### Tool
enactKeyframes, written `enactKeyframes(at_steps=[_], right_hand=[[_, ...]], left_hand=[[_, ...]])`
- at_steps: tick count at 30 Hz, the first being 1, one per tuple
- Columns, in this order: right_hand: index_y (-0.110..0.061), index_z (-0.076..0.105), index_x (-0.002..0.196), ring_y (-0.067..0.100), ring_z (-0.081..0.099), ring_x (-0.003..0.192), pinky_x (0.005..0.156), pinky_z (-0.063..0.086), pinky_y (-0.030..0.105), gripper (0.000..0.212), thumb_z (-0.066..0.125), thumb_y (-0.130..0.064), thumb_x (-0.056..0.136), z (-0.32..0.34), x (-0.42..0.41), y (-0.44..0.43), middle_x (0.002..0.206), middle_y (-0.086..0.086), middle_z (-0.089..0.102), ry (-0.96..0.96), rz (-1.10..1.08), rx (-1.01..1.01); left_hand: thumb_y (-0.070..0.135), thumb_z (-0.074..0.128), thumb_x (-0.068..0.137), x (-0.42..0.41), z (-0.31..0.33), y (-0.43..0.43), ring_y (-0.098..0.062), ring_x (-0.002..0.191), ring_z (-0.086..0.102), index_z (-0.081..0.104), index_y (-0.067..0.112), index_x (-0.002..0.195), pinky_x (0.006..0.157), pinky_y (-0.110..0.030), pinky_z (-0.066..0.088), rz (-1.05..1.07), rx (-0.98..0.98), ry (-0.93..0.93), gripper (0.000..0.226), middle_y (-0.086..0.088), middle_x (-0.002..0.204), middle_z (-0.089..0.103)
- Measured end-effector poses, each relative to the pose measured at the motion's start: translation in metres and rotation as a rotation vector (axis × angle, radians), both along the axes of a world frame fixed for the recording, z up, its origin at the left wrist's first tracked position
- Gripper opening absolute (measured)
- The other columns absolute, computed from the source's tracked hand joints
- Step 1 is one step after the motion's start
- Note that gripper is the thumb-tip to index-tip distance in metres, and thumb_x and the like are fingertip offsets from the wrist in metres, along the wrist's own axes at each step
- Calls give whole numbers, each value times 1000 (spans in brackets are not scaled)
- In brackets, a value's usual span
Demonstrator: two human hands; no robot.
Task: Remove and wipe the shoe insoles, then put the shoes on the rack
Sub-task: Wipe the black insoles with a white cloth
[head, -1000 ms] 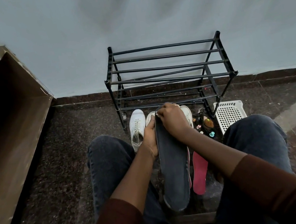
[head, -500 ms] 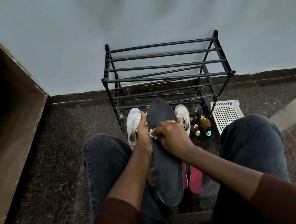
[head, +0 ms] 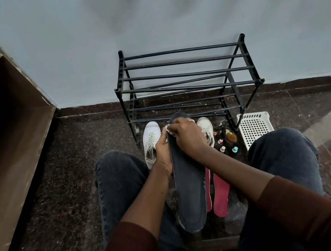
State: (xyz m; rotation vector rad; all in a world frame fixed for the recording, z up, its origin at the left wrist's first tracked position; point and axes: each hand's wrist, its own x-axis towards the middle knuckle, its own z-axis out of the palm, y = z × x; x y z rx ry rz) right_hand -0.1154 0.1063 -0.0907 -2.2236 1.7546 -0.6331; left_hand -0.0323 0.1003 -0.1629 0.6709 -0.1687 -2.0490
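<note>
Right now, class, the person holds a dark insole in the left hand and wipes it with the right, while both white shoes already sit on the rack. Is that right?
Not quite. The left hand does hold the dark insole and the right hand wipes it, but the head view shows both white shoes on the floor in front of the rack, not on it.

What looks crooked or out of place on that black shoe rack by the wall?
On the shoe rack, one thin bar of the middle tier slants across its neighbours instead of lying parallel, as if slipped from its socket. The rack holds no shoes; both white sneakers sit on the floor before it.
</note>
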Motion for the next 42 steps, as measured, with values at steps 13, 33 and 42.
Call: enactKeyframes(at_steps=[13, 33, 42], right_hand=[[-6, 73, 80, 28, 64, 66, 62, 52, 28, 19, 64, 4, 67, -21, -13, 66, 78, 9, 67, -202, 177, -85], [3, 67, 79, 34, 56, 75, 61, 45, 36, 16, 54, -3, 86, -14, -11, 0, 87, 18, 58, -86, -57, -40], [2, 64, 78, 36, 55, 74, 58, 40, 29, 12, 53, 2, 83, -17, -18, -16, 89, 19, 60, -67, -183, -132]], left_hand=[[64, 34, 91, 3, 5, 0, -34, 124, 51, 48, -2, 133, 109, -43, 37, -52, 16, -191, 80, -25, 134, 50], [64, 47, 84, -4, 18, 17, -28, 114, 58, 64, 7, 115, 109, -44, 36, -41, -86, -224, 67, -18, 115, 62], [58, 42, 82, -5, 26, 18, -25, 109, 62, 57, 10, 123, 98, -38, 48, -58, -90, -235, 65, -13, 114, 66]])
